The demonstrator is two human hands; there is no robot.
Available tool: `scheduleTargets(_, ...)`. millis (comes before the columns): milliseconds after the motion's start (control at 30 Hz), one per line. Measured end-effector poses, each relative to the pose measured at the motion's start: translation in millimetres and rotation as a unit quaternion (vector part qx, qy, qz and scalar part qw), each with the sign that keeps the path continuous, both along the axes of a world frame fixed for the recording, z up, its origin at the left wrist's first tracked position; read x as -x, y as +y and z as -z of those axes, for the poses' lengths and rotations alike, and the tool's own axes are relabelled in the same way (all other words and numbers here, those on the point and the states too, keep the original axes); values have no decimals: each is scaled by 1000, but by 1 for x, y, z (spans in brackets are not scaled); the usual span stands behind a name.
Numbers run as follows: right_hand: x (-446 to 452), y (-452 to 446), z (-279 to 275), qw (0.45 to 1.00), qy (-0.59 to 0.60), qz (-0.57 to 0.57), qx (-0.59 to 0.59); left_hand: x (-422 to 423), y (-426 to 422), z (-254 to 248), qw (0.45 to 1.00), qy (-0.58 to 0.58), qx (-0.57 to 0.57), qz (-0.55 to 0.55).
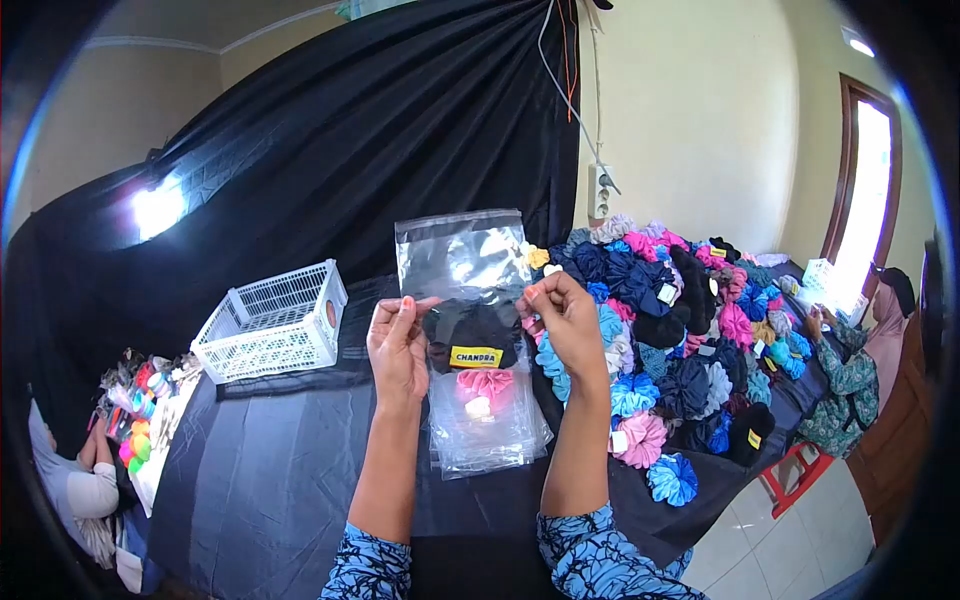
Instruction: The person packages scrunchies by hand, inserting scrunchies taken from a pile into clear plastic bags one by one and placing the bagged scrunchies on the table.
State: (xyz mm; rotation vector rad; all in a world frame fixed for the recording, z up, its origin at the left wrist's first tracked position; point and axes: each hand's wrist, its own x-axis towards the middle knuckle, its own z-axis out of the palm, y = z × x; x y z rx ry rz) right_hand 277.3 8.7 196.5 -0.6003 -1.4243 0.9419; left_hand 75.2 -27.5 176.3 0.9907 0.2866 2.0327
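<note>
A clear plastic bag [459, 245] is stretched upright between my hands, its top flap standing up. Inside or right behind it shows a black scrunchie [462, 328] with a yellow label [477, 357] reading CHANDRA. My left hand [399, 350] pinches the bag's left side between thumb and fingers. On the opposite side, my right hand [562, 318] grips the edge the same way. Below lies a stack of clear bags [490, 447] on the dark cloth, with a pink scrunchie [485, 382] and a pale tag at its upper part; whether that scrunchie is bagged I cannot tell.
A large heap of coloured scrunchies [640, 395] covers the table's right side. To the left stands a white plastic basket [268, 325] on the dark tablecloth [270, 460]. One person [850, 375] sits at the far right, another [85, 490] at the left beside colourful items.
</note>
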Motion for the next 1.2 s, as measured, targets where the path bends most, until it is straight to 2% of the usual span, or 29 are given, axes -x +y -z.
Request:
scheduleTargets(33,2,2,1,1000,-14,-9,9,0,0,1,1000,-2,0,-1)
scheduleTargets(100,10,5,4,1000,-28,-11,9,-1,-1,4,996,-20,11,-81)
scheduleTargets(167,17,4,3,998,-29,-31,44,-3,-5,3,990,-8,63,-125)
scheduleTargets(300,23,12,11,998,8,-69,-10,-4,1,10,981,2,8,-192)
scheduleTargets(400,18,11,10,996,-2,-85,8,-11,1,12,972,45,-6,-229)
scheduleTargets(467,15,7,7,995,-12,-94,17,-17,-1,13,974,50,0,-220)
scheduleTargets(567,14,5,6,989,53,-138,18,-23,-1,15,981,47,5,-188)
scheduleTargets(667,11,20,15,991,80,-105,23,-28,-2,16,989,25,12,-144)
scheduleTargets(800,23,20,14,990,128,-62,7,-31,1,22,981,24,-3,-191)
scheduleTargets(933,30,11,11,994,111,-8,-21,-32,-1,22,976,6,-4,-219)
scheduleTargets(1100,31,12,11,996,93,3,-11,-28,4,26,971,13,-24,-238)
scheduleTargets(1200,29,14,10,994,101,32,-12,-24,3,24,983,45,11,-180)
